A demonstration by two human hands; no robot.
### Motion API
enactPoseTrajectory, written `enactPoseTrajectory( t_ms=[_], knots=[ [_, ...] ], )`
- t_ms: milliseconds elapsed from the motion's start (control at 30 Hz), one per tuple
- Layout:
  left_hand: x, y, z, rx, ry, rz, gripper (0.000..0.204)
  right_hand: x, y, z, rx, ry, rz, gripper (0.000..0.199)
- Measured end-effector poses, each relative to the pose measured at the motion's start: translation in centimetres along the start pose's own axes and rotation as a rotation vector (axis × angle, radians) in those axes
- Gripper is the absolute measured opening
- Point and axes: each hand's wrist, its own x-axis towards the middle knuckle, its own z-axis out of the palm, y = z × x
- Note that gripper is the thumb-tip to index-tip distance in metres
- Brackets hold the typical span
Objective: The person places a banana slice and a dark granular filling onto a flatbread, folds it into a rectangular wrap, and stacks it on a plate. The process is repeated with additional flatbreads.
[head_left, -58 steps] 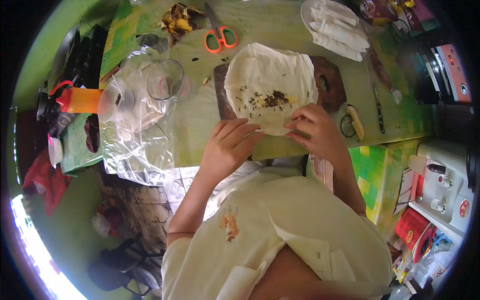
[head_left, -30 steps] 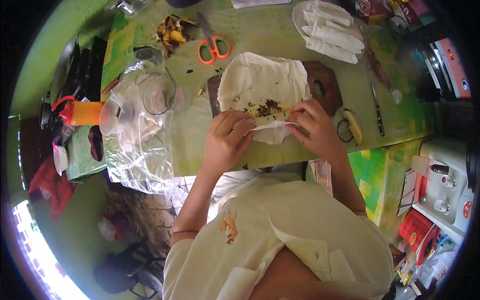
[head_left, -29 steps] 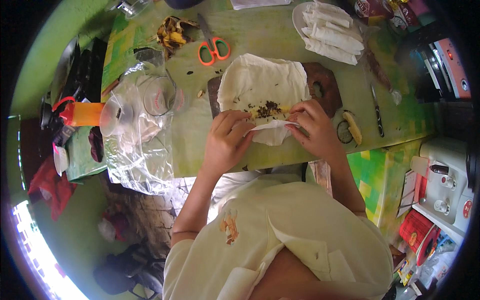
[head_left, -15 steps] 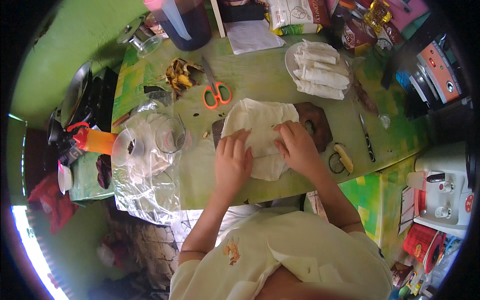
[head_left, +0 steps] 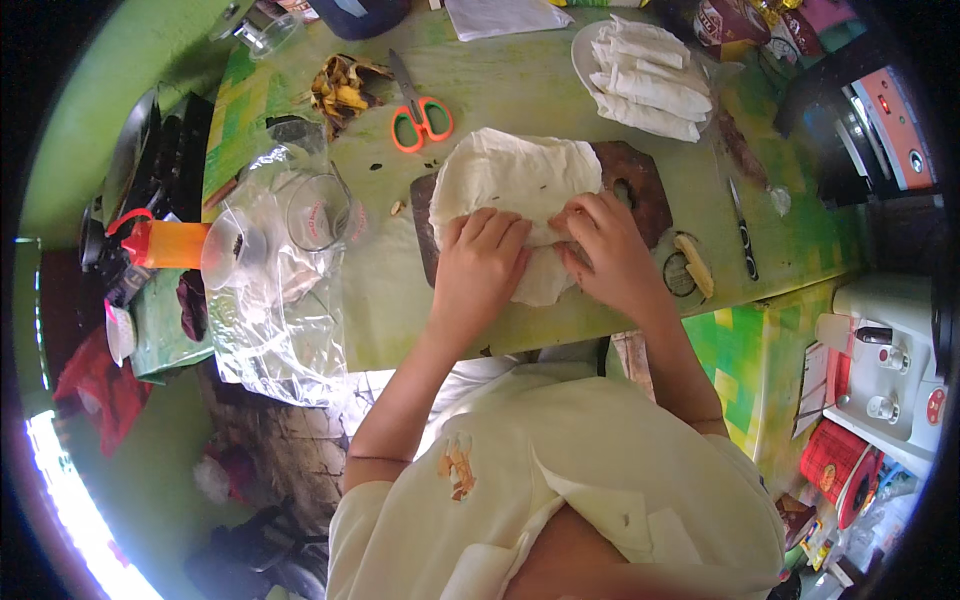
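Note:
A thin white spring roll wrapper (head_left: 515, 168) lies over a dark brown wooden cutting board (head_left: 648, 190), its near end hanging past the board toward me. My left hand (head_left: 482, 262) presses curled fingers on a rolled fold across the wrapper's middle. Beside it, my right hand (head_left: 612, 250) pinches the same fold between thumb and fingers. Whatever lies inside the fold is hidden. A few small dark specks show on the sheet's far half. On a plate (head_left: 582, 62) at the far right are stacked several white rolls (head_left: 655, 80).
Orange-handled scissors (head_left: 420, 122) and brown banana peels (head_left: 345, 90) lie beyond the board. Clear plastic (head_left: 280, 340) with glass bowls covers the table's left. To the right are a peeled banana piece (head_left: 694, 265) and a knife (head_left: 743, 230).
The near part of the wrapper has been folded up further under my fingers. Both hands have tightened on the fold. The whole view has shifted, so the table sits higher in it.

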Motion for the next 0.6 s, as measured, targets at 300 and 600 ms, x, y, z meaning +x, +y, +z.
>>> enactPoseTrajectory(
  t_ms=[300, 600],
  knots=[
    [0.3, -0.1, 0.7, 0.07, 0.059, 0.02, 0.03, -0.9, -0.7, 1.2, -0.035, 0.235, 0.223, 0.02],
    [1.5, 1.3, 3.4, 0.056, 0.126, 0.067, 0.021, -2.6, -1.1, 2.4, 0.032, 0.304, 0.489, 0.02]
  ],
)
